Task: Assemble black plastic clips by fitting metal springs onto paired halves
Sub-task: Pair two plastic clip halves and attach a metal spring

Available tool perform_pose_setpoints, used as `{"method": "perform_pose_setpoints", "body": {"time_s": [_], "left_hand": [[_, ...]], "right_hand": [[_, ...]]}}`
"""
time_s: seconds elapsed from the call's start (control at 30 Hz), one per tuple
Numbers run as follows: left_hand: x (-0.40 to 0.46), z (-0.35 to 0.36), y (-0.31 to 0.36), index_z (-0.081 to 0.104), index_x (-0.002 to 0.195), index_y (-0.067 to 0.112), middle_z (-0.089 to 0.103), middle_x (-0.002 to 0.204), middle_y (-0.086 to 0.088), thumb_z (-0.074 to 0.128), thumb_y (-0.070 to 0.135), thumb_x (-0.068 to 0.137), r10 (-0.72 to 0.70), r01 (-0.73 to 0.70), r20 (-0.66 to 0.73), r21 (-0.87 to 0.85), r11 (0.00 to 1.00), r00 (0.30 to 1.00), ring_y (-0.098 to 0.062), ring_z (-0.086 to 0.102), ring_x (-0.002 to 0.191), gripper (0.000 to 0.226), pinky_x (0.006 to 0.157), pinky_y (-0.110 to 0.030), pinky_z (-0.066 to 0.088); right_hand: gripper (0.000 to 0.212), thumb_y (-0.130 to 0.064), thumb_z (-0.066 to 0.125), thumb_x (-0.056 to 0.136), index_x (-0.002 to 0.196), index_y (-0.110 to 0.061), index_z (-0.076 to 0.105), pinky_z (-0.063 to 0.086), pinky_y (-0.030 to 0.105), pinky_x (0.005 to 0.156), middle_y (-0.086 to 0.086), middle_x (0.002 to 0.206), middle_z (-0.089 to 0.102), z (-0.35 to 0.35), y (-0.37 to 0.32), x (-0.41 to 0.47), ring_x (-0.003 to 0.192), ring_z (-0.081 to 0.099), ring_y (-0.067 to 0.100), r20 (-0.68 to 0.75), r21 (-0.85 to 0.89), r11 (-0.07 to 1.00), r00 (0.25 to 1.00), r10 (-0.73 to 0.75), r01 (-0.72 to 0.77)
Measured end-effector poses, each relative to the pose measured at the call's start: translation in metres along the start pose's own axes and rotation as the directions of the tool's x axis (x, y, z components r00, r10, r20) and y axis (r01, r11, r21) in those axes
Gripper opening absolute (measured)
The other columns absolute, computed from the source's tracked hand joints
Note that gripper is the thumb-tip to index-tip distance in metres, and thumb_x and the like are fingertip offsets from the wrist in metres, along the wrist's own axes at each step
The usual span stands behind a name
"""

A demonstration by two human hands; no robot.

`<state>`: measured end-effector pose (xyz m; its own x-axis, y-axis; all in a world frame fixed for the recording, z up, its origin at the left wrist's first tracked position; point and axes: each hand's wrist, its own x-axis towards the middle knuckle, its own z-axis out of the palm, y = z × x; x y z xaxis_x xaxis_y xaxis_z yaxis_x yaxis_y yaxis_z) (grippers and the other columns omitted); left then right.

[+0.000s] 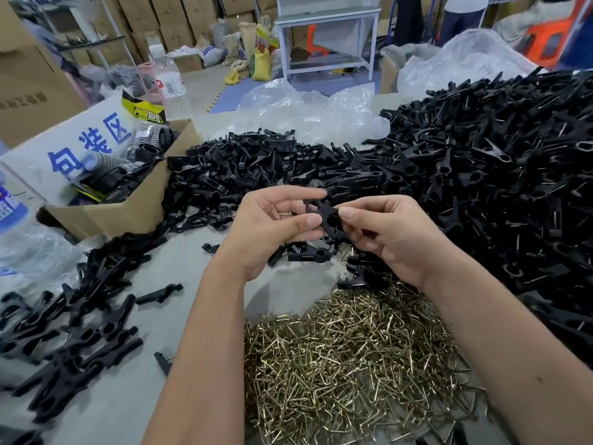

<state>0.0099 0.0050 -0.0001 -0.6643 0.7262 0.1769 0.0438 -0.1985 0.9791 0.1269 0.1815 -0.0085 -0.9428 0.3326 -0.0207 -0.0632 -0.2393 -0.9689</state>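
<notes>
The table [179, 261] is covered by a large heap of black clips [500, 175] at the right, with a pile of metal springs [346, 354] spread nearest the person. Above the springs, a black clip half [325, 216] is pinched between the curled fingers of the left hand [272, 226] and the right hand [388, 232].

Your left hand [272, 226] and right hand [385, 232] pinch a black clip [327, 216] above the springs [353, 358] heaped on the desk [179, 261].

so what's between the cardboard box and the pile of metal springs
In the head view, the left forearm crosses bare grey table there, with one loose black clip half beside it.
</notes>
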Motion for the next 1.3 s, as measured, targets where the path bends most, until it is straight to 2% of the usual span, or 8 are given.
{"method": "perform_pose_setpoints", "body": {"time_s": [0.13, 0.27, 0.43, 0.53, 0.63, 0.77, 0.93, 1.3], "left_hand": [[0.0, -0.004, 0.0, 0.079, 0.098, 0.01, 0.07, 0.093, -0.032, 0.085, 0.003, 0.071, 0.003, -0.002, -0.021, 0.039, 0.999, 1.0, -0.036, 0.078, 0.083, 0.028, 0.072, -0.029, 0.063], [-0.002, -0.016, 0.001, 0.077, 0.088, 0.014, 0.077, 0.091, -0.018, 0.087, 0.008, 0.064, 0.084, -0.063, -0.195, 0.115, 0.991, 0.977, -0.026, 0.077, 0.08, 0.026, 0.074, -0.029, 0.062], [-0.001, -0.025, -0.002, 0.077, 0.086, 0.019, 0.077, 0.091, -0.01, 0.09, 0.008, 0.069, 0.163, -0.122, -0.357, 0.134, 0.983, 0.92, -0.023, 0.073, 0.086, 0.024, 0.082, -0.035, 0.062], [-0.002, -0.025, -0.002, 0.075, 0.089, 0.014, 0.075, 0.094, -0.014, 0.091, 0.012, 0.068, 0.162, -0.122, -0.369, 0.13, 0.984, 0.915, -0.026, 0.071, 0.091, 0.027, 0.09, -0.042, 0.061], [-0.003, -0.025, 0.0, 0.077, 0.085, 0.023, 0.076, 0.092, -0.007, 0.09, 0.018, 0.064, 0.163, -0.129, -0.347, 0.12, 0.984, 0.923, -0.022, 0.07, 0.089, 0.025, 0.084, -0.034, 0.06], [-0.004, -0.027, 0.0, 0.078, 0.082, 0.026, 0.078, 0.098, -0.002, 0.089, 0.013, 0.062, 0.163, -0.142, -0.32, 0.088, 0.986, 0.933, -0.019, 0.072, 0.092, 0.026, 0.08, -0.027, 0.059], [-0.006, -0.027, 0.001, 0.078, 0.085, 0.022, 0.079, 0.101, -0.004, 0.09, 0.002, 0.065, 0.13, -0.126, -0.202, 0.032, 0.992, 0.971, -0.015, 0.075, 0.086, 0.03, 0.078, -0.023, 0.058], [-0.002, -0.013, -0.001, 0.079, 0.093, 0.019, 0.077, 0.111, -0.016, 0.091, 0.009, 0.068, 0.119, -0.118, -0.001, 0.039, 0.992, 0.993, -0.028, 0.076, 0.096, 0.029, 0.082, -0.034, 0.06]], "right_hand": [[0.009, -0.021, 0.078, 0.091, 0.088, -0.014, 0.083, 0.045, 0.022, 0.047, 0.006, 0.07, 0.071, -0.002, -0.003, -0.002, 0.057, 0.056, 0.017, -0.039, -0.242, 0.966, 0.994, -0.102, 0.09], [0.019, -0.04, 0.076, 0.092, 0.084, -0.023, 0.08, 0.054, 0.027, 0.06, -0.008, 0.071, 0.072, 0.004, -0.007, -0.007, 0.063, 0.065, 0.012, 0.066, -0.932, 0.337, 0.978, -0.199, 0.131], [0.047, -0.045, 0.075, 0.09, 0.067, -0.022, 0.041, 0.047, 0.034, 0.067, 0.0, 0.083, 0.059, 0.041, -0.006, -0.016, 0.075, 0.055, 0.025, 0.033, -0.993, -0.111, 0.997, -0.063, 0.025], [0.046, -0.024, 0.067, 0.097, 0.063, -0.019, 0.036, 0.054, 0.039, 0.071, -0.001, 0.074, 0.05, 0.045, -0.006, -0.018, 0.08, 0.059, 0.029, 0.102, -0.99, -0.095, 0.995, 0.012, 0.103], [0.023, -0.029, 0.056, 0.104, 0.083, -0.019, 0.055, 0.055, 0.04, 0.086, -0.001, 0.098, 0.055, 0.041, -0.006, -0.02, 0.098, 0.058, 0.023, 0.206, -0.975, -0.08, 0.978, 0.02, 0.207], [0.015, -0.024, 0.06, 0.103, 0.088, -0.024, 0.061, 0.042, 0.015, 0.059, -0.01, 0.081, 0.062, 0.028, -0.003, -0.013, 0.064, 0.054, 0.002, 0.122, -0.911, 0.362, 0.968, -0.217, 0.196], [0.017, -0.009, 0.067, 0.099, 0.082, -0.011, 0.069, 0.044, 0.023, 0.051, 0.007, 0.078, 0.074, 0.019, -0.001, -0.006, 0.059, 0.055, 0.012, -0.124, -0.349, 0.918, 0.962, -0.242, 0.186], [0.016, -0.001, 0.064, 0.099, 0.102, -0.013, 0.075, 0.044, 0.019, 0.052, 0.005, 0.075, 0.068, 0.021, 0.002, -0.006, 0.064, 0.062, 0.01, -0.065, -0.075, 0.991, 0.991, -0.116, 0.111]]}}
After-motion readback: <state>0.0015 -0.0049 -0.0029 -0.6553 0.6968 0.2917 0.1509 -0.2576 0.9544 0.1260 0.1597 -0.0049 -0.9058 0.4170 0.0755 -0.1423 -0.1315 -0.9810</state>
